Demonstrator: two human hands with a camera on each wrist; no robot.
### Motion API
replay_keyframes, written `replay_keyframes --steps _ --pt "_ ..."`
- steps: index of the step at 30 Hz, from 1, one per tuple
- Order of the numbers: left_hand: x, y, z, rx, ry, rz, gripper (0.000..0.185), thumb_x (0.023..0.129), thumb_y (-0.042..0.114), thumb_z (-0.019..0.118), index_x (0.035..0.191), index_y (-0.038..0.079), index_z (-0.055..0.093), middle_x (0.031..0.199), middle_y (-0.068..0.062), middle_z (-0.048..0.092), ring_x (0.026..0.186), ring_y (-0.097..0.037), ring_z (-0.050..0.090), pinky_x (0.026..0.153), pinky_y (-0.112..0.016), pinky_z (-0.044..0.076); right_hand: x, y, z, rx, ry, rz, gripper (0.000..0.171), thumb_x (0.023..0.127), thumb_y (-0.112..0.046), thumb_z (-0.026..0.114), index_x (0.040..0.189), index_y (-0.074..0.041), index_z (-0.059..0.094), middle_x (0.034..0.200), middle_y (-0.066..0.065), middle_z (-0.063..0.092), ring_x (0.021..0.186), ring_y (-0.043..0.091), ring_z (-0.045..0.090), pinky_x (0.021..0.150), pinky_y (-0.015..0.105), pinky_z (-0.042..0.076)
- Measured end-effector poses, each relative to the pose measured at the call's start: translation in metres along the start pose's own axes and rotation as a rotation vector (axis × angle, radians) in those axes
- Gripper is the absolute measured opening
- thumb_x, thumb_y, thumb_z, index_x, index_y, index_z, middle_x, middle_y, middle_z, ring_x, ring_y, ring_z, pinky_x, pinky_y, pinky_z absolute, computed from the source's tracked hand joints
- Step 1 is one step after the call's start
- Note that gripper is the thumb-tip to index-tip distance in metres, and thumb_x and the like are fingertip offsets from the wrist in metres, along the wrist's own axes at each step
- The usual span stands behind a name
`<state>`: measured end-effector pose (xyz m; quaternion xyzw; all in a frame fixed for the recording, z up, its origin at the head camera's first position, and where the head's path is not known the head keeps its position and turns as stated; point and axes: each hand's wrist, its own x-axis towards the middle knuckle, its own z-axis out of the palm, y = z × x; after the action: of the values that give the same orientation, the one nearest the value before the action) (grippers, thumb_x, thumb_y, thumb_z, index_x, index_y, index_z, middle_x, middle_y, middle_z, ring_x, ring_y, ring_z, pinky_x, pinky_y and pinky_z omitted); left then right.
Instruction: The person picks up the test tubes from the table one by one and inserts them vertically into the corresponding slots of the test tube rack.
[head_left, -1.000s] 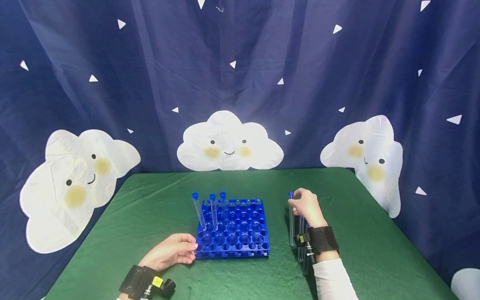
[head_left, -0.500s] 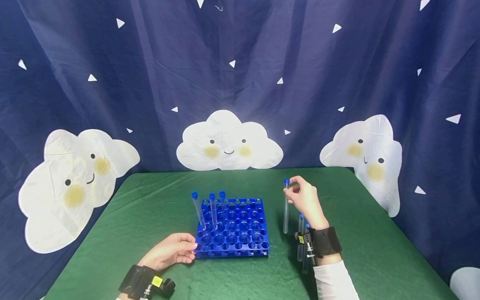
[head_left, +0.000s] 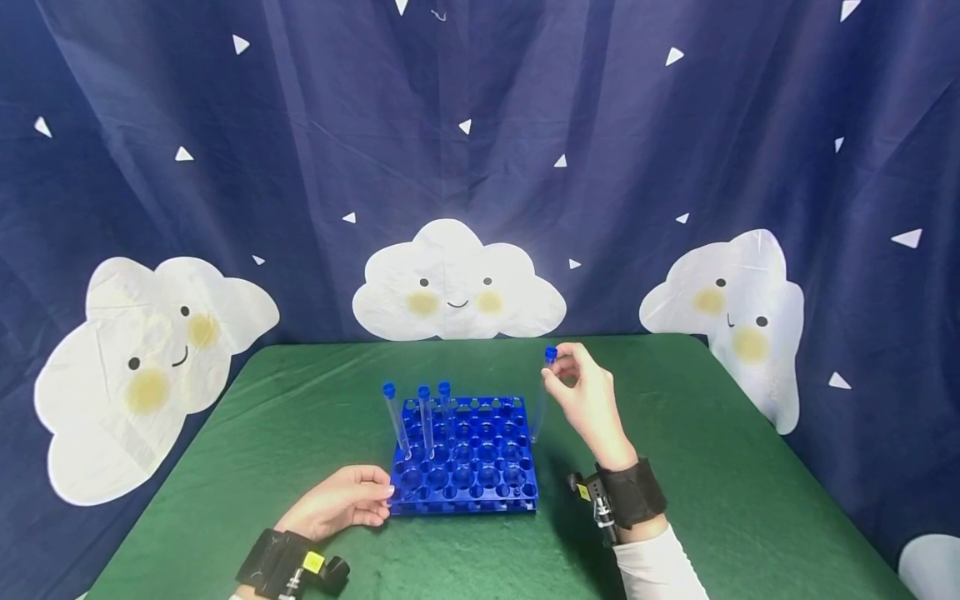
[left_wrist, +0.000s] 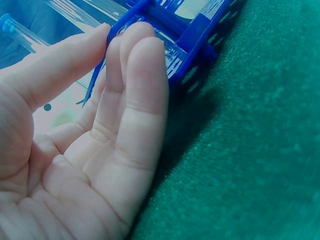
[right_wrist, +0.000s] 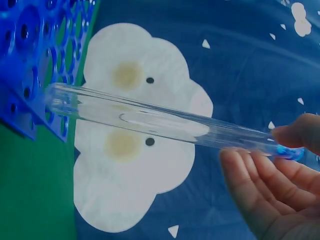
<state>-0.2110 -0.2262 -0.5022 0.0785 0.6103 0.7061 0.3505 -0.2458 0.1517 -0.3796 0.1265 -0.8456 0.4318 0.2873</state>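
The person's left hand (head_left: 337, 502) and right hand (head_left: 588, 400) are both bare. Behind the left hand sits a wide black wrist strap (head_left: 272, 560), soft-looking like cloth, with a small dark camera (head_left: 337, 572) at its side, a bright yellow sticker (head_left: 314, 562) and a silvery metal screw (head_left: 293, 585). The right arm wears a matching black band (head_left: 636, 492), carrying its own dark camera block (head_left: 576, 482), yellow label (head_left: 584, 492) and shiny bolt (head_left: 603, 512). Further up comes a plain white sleeve (head_left: 660, 568), its edge ending just short of the band.

cloud-printed navy curtain (head_left: 480, 179) behind green table (head_left: 457, 554)
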Motion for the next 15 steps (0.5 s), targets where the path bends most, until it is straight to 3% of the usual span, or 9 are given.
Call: replay_keyframes --steps 5,15 --pt "0.0 0.0 0.0 0.003 -0.004 0.001 0.011 0.096 0.008 0.056 0.093 0.017 0.061 0.082 0.005 0.07 0.074 -0.007 0.068 0.073 -0.025 0.059 -0.003 -0.006 0.01 0.041 0.048 -0.032 0.027 0.084 -0.006 0.073 0.106 -0.004 0.058 0.082 0.007 0.071 0.078 0.022 0.07 0.069 0.036 0.059" --pt "0.002 -0.002 -0.002 0.015 0.002 0.005 0.009 0.096 0.009 0.056 0.094 0.017 0.06 0.083 0.005 0.069 0.075 -0.007 0.068 0.074 -0.025 0.059 -0.009 -0.016 0.027 0.166 0.038 -0.123 0.029 0.086 -0.007 0.072 0.111 -0.002 0.058 0.087 0.01 0.071 0.078 0.023 0.07 0.068 0.032 0.061"
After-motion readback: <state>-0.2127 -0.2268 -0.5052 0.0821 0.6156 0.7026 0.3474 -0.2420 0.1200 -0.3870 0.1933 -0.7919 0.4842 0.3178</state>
